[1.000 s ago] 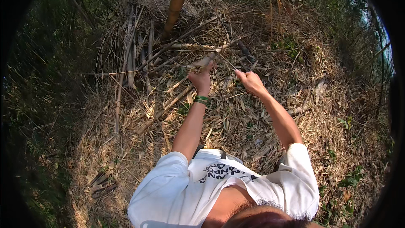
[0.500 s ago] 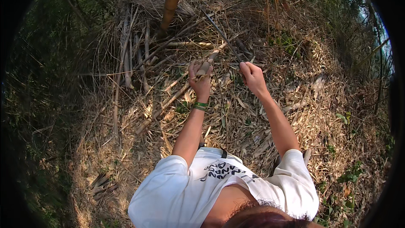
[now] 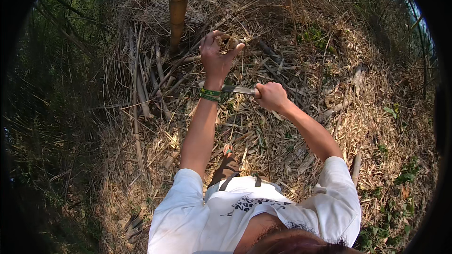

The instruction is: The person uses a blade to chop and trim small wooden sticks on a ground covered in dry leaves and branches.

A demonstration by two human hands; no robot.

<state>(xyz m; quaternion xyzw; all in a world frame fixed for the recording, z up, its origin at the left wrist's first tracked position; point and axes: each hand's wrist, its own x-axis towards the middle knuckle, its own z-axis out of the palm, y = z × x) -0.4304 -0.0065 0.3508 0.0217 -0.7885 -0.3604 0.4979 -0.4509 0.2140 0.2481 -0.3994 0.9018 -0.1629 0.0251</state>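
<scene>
- Dry, straw-coloured leaf litter (image 3: pixel 301 131) carpets the ground, sunlit in patches, with dark green growth along the left.
- A person in a white shirt (image 3: pixel 188 211) with dark printing leans over the scene, both arms stretched forward.
- A tangle of dry brush (image 3: pixel 155 2) spreads at the upper left, beyond the hands.
- A thick, yellow-brown bamboo pole (image 3: pixel 178 14) stands just left of the brush's near edge and close to the left hand (image 3: pixel 216 56).
- A long knife (image 3: pixel 240 90) points leftward, its blade passing under the left wrist in this view; whether they touch cannot be told.
- The right hand (image 3: pixel 273 96) is clenched around the knife's handle.
- The left hand, farther forward, has fingers and thumb wrapped around a bamboo piece (image 3: pixel 227 42), its ragged hollow end facing the person.
- Green bands (image 3: pixel 210 94) circle the left wrist.
</scene>
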